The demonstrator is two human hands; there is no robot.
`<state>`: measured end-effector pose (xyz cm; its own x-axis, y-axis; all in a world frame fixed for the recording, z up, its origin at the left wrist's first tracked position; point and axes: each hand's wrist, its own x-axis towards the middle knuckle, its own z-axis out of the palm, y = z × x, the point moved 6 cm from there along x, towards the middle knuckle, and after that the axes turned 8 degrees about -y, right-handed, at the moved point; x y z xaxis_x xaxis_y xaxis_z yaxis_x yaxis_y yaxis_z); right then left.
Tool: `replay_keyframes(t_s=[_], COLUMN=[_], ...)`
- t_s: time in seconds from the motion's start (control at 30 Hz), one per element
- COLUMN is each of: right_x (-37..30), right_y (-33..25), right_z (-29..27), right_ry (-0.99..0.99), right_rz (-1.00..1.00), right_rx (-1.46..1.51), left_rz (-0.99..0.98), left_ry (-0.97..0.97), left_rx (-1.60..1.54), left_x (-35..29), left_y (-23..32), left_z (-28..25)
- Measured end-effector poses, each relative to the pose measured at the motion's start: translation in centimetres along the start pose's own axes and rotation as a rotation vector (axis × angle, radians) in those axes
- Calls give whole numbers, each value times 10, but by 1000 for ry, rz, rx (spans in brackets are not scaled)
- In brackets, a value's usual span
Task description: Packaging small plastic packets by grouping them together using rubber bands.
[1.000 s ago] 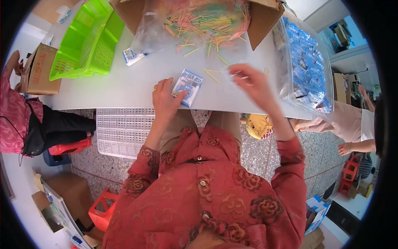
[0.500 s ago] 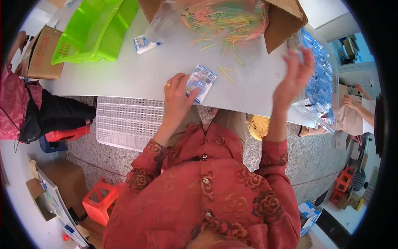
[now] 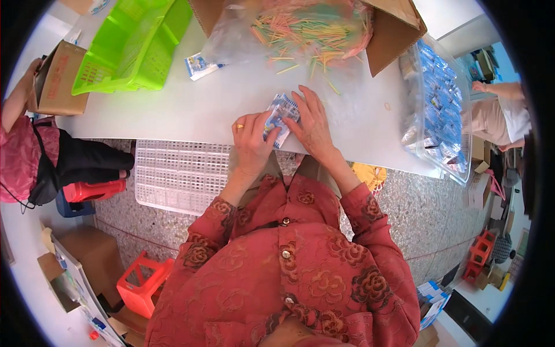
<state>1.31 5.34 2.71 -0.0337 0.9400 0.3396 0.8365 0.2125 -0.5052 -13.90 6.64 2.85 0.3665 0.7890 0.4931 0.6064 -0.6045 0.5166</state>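
A small blue-and-white printed packet [image 3: 282,113] is at the table's near edge, its surface creased. My left hand [image 3: 251,140] grips its left side, with the thumb over the front and the fingers curled. From the right, my right hand [image 3: 313,122] touches the packet's edge with its thumb, while the other fingers stretch out over the tabletop. Beyond my hands, many thin pastel sticks [image 3: 315,34] spill from a clear plastic bag [image 3: 234,37]. A second blue-and-white packet [image 3: 199,66] lies farther left on the table.
A clear bin [image 3: 467,124] full of blue packets stands at the right. An open cardboard box [image 3: 399,34] surrounds the bag. At left are a green basket [image 3: 147,63] and another carton [image 3: 66,81]. A white crate [image 3: 179,173] sits below the table edge. People stand at both sides.
My right hand has swung left from beside the bin to the packet. The packet is more creased now. Loose sticks near it are hidden by my right hand.
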Motion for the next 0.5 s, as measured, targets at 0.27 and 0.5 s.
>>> replay_keyframes(t_s=[0.27,0.5], right_x=[7,5], right_y=[17,18], right_z=[1,4], right_ry=[-79,-62], right_rz=[69,87], right_rx=[258,320], left_rz=[-185,-196], left_ry=[19,-8], left_rx=[-263,-327], left_x=[3,11], left_y=[-14,-25], left_z=[5,3])
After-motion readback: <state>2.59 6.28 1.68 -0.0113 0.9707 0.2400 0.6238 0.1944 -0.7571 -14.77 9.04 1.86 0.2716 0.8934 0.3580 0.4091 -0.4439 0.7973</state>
